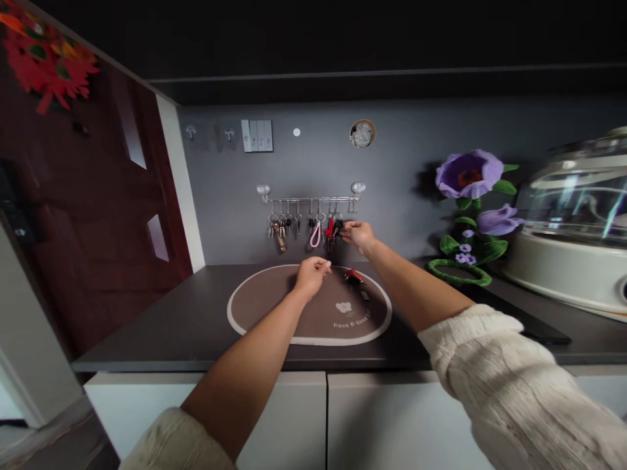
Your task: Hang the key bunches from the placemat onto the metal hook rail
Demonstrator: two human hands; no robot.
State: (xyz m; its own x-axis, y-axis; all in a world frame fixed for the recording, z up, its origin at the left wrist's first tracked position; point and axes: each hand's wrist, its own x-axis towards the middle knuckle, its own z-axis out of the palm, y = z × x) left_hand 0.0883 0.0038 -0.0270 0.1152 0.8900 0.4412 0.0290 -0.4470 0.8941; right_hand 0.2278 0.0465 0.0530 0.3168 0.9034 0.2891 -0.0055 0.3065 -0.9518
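My right hand (360, 235) reaches up to the right part of a clear hook rail (311, 200) on the wall. Its fingers pinch at a black key (339, 226) hanging beside a red key fob (330, 227). Lower down, my left hand (311, 277) hovers over the brown oval mat (269, 300), its fingers drawn together; whether they hold something small cannot be made out. Key bunches (279, 228) and a pink strap (315, 235) hang along the rail. On the mat, right of my left hand, lies a red and black key bunch (353, 278).
Purple artificial flowers (469, 175) and a white appliance with a clear cover (568, 261) stand on the right of the dark counter (166, 326). A flat black object (529, 320) lies before them. Grey switches (257, 136) are on the wall; a dark cabinet (313, 39) overhangs the counter.
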